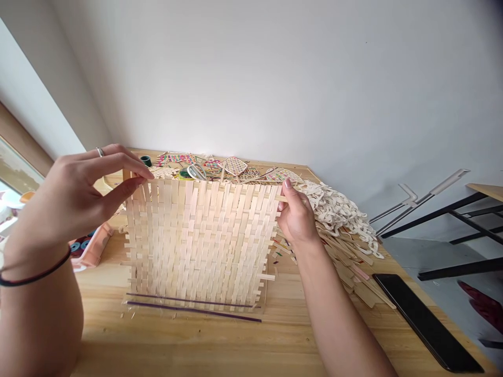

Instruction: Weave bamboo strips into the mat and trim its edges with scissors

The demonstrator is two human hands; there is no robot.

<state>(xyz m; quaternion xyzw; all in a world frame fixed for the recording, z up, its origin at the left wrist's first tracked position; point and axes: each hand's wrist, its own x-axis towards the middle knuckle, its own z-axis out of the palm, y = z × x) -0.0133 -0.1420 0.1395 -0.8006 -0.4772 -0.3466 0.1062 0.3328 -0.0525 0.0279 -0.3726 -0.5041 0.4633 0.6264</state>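
A pale panel woven from flat strips point(200, 241) stands raised over the wooden table, its lower edge by two dark purple strips point(196, 310). My left hand point(94, 188) pinches its top left corner between thumb and fingers. At the top right corner, my right hand point(296, 212) grips the panel, thumb on the near side and the other fingers mostly hidden. Cut strip ends stick out along both side edges.
Behind the panel on the wooden table point(176, 345) lie small colourful woven pieces point(234, 166) and white-handled scissors point(196, 172). White cord point(334, 207) and loose strips point(353, 267) are heaped right. A black phone-like slab point(426, 319) lies front right, a pink tray point(96, 246) left.
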